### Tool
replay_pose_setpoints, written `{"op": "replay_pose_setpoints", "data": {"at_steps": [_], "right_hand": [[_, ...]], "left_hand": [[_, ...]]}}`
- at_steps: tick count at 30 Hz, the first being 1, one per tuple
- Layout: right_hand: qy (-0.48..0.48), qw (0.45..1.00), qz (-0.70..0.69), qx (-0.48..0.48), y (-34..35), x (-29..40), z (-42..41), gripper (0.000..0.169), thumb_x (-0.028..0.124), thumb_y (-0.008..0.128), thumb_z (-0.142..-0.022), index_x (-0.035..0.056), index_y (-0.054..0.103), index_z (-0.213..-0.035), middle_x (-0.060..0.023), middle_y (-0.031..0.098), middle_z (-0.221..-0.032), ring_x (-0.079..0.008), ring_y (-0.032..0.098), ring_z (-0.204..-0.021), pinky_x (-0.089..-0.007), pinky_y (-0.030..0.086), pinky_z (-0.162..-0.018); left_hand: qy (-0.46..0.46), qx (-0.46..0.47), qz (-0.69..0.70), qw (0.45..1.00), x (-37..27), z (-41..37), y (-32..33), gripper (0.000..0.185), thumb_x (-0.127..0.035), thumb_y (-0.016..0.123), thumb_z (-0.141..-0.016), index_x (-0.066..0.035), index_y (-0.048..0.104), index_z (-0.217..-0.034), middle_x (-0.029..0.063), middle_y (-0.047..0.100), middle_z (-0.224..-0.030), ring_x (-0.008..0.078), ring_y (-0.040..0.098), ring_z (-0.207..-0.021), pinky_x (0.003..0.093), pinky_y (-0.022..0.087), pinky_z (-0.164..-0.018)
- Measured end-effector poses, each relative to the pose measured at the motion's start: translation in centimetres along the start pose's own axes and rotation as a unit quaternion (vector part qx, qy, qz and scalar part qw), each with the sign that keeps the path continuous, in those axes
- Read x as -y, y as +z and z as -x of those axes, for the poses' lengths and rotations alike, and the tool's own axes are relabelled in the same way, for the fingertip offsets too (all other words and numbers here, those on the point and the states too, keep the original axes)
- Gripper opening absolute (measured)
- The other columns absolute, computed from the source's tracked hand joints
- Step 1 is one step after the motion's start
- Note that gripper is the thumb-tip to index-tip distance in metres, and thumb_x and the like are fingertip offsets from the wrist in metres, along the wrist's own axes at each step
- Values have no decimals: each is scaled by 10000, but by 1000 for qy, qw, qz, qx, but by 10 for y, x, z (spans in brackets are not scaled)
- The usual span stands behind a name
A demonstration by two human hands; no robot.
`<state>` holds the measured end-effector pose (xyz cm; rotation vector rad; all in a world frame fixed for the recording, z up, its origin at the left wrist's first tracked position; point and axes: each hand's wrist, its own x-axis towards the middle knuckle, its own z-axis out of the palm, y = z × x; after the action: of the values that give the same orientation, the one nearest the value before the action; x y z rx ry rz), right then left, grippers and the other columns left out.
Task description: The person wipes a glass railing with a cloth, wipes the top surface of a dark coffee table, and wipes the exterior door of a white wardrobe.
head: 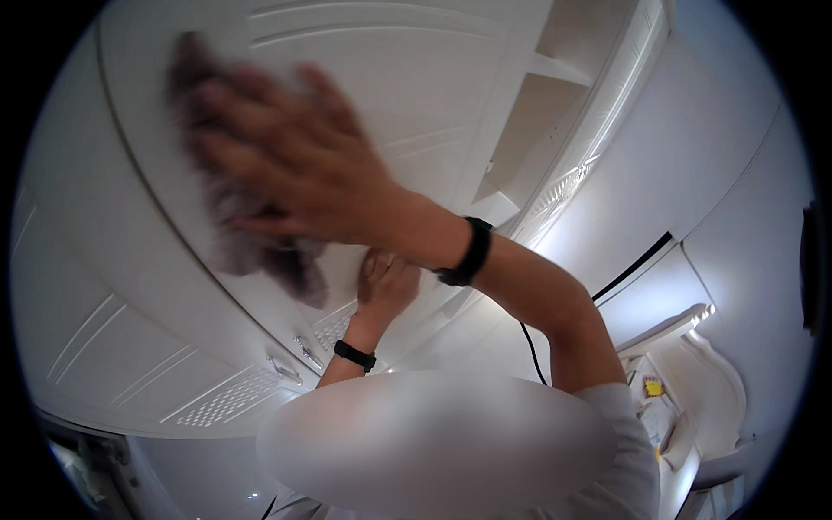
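My right hand (292, 149), blurred by motion, is spread over a crumpled grey-brown cloth (227, 250) against a white panelled cabinet door (416, 84). The cloth hangs out below the palm and past the fingertips. Lower and nearer the middle, my left hand (390, 283) is at the same white cabinet, its fingers bent; the right forearm partly covers it, and what it touches cannot be made out. Both wrists wear black bands.
Another white door (130, 292) adjoins at the left, with metal handles (284, 370) near the seam. Open shelf compartments (539, 130) stand at the right. A black cable (534, 354) hangs behind the right arm. A cream curved furniture piece (712, 390) stands lower right.
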<state>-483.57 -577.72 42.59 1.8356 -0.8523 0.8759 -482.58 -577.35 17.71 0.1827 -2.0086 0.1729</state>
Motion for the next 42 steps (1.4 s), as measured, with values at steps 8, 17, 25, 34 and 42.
{"op": "replay_pose_setpoints", "data": {"at_steps": [8,17,25,34,42], "right_hand": [[-99,992,64,-36,-20,-40,14,456,264,754,-846,267,617,-1281,47,549,-1495,-206,429,-1479,-542,252,-1267],[19,989,143,-4,-218,-283,184,456,132,688,-862,171,634,-1313,-71,621,-1427,-262,608,-1296,-508,414,-1151],[374,916,136,-59,-387,-441,351,560,6,607,-893,-28,516,-1445,-266,576,-1419,-448,513,-1336,-517,357,-1172],[321,932,155,61,-346,-383,497,621,1,653,-821,85,568,-1431,-150,548,-1500,-397,514,-1359,-522,407,-1140],[269,916,287,83,-393,-484,499,619,-9,574,-848,55,545,-1464,-151,478,-1569,-423,374,-1484,-625,279,-1204]], "left_hand": [[-17,60,-92,994,-11,-7,-3,317,-99,715,-802,-183,739,-1106,20,671,-1289,432,483,-1363,556,401,-1107],[-131,51,-217,966,-72,-20,10,205,14,641,-845,-128,714,-974,34,496,-1591,427,261,-1545,532,237,-1253],[-230,-31,-37,972,-178,-64,109,204,46,562,-858,-45,687,-990,119,593,-1370,352,496,-1297,501,382,-1095],[-152,71,223,960,-264,-176,310,318,43,604,-834,-53,673,-1129,124,584,-1390,365,532,-1255,475,443,-1053],[-118,-7,226,967,-287,-251,409,437,73,597,-805,-76,676,-1208,149,513,-1531,381,431,-1419,497,341,-1174]]}}
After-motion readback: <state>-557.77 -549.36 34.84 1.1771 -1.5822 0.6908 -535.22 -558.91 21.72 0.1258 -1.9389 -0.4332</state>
